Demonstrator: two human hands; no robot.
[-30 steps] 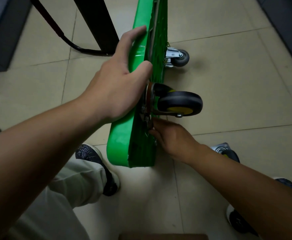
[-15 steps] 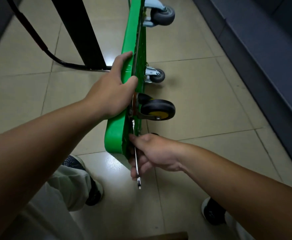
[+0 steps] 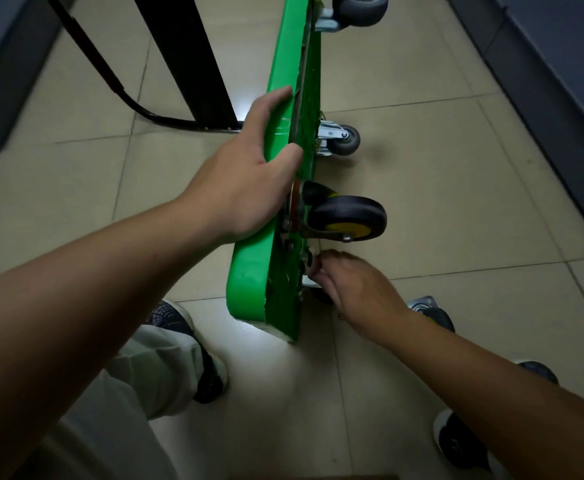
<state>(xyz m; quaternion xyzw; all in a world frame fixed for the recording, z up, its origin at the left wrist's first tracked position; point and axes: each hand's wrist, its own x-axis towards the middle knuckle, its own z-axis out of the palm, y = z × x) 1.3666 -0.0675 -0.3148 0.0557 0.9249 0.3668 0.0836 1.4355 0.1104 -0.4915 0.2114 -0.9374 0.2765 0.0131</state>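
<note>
We have the green cart (image 3: 249, 271) standing on its long edge on the tiled floor (image 3: 457, 174), with its wheeled underside turned to our right. Our left hand (image 3: 245, 188) is wrapped over the upper rim, fingers and thumb curled round it, so this grip is clenched on the cart. Just beside that hand, the black caster (image 3: 347, 218) with a yellow hub sticks out sideways from the underside. Our right hand (image 3: 349, 285) sits right under that wheel, its fingertips curled against the underside near the wheel's mounting plate. We cannot tell whether this grip holds anything, because the fingers hide the spot. Farther along the cart a small grey caster (image 3: 344, 140) juts out. A loose caster (image 3: 422, 304) lies on the floor just behind our right wrist, and a black post (image 3: 186, 57) stands to the left of the cart.
</note>
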